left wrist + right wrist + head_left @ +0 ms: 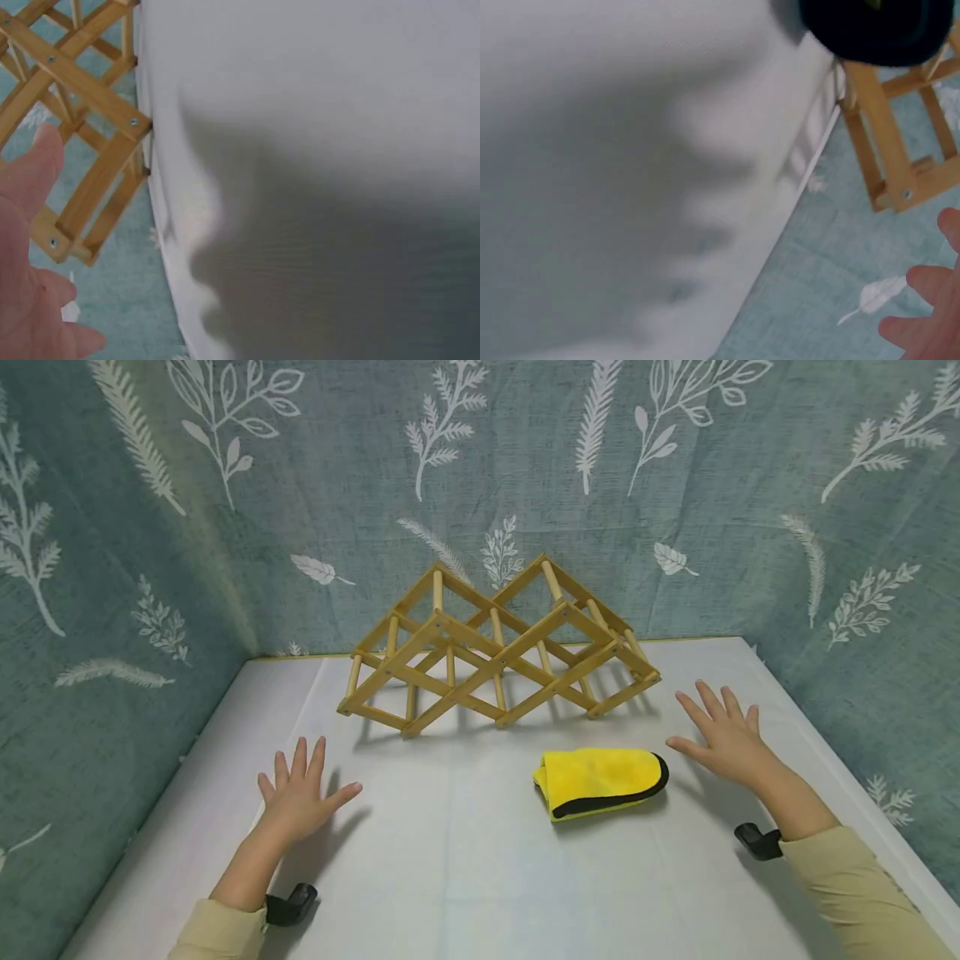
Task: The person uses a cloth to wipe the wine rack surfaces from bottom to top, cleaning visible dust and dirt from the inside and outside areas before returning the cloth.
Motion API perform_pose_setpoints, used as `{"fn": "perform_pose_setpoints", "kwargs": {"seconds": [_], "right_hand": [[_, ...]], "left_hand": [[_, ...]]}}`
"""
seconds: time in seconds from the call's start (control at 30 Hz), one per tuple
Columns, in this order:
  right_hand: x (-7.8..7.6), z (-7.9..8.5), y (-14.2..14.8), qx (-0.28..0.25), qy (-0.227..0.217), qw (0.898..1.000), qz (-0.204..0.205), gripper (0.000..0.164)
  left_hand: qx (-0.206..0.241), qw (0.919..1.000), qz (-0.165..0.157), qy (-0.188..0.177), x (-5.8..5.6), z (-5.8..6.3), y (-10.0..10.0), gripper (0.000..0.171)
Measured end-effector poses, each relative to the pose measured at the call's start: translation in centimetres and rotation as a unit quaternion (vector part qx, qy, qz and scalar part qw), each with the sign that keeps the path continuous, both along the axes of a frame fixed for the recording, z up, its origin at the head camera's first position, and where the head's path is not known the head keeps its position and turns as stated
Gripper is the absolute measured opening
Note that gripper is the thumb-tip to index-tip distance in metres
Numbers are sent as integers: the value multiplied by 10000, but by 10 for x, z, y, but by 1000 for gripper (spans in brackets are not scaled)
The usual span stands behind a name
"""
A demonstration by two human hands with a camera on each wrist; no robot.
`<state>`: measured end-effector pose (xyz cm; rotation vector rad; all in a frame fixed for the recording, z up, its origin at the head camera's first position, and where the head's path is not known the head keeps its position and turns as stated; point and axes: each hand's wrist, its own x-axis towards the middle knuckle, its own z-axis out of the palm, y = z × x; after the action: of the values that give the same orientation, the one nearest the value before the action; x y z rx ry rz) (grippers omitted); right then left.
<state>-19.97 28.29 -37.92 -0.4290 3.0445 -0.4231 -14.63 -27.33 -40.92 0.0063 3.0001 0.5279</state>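
Note:
A folded yellow cloth (pixel 603 781) with black edging lies on the white table, right of the middle. Behind it stands a wooden lattice rack (pixel 498 667) with crossed slats and round dowels, also seen in the left wrist view as crossed slats (pixel 90 97) and in part in the right wrist view. My left hand (pixel 296 802) hovers over the table at the left with spread fingers, holding nothing. To the right of the cloth, my right hand (pixel 723 739) is held above the table, fingers spread, apart from the cloth.
A white cloth covers the table (pixel 480 877). Green-blue fabric (pixel 360 468) with white leaf prints hangs behind it and along both sides. Each wrist wears a black camera, such as the left wrist camera (pixel 292 906) and the right wrist camera (pixel 757 842).

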Motion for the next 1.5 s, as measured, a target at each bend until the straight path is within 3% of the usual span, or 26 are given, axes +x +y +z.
{"fn": "perform_pose_setpoints", "kwargs": {"seconds": [0.5, 0.73, 0.97, 1.3, 1.5], "right_hand": [[7, -11, -36, -6, 374, 9968, 702, 80], [12, -19, -58, 126, 453, 9925, 1128, 76], [14, -29, -75, 62, 698, 9795, 1889, 72], [8, -29, -87, -241, 92, 9619, 2722, 68], [6, -29, -87, -205, -546, 9573, 2831, 76]], "left_hand": [[254, 9968, -172, 741, -42, 29, 21, 100], [453, 9927, -216, 1100, -68, 29, 28, 95], [564, 9914, -98, 1177, -90, 22, 28, 94], [971, 9886, 178, 1135, -100, 12, 22, 76], [993, 9891, 256, 1058, -101, 13, 14, 74]]}}
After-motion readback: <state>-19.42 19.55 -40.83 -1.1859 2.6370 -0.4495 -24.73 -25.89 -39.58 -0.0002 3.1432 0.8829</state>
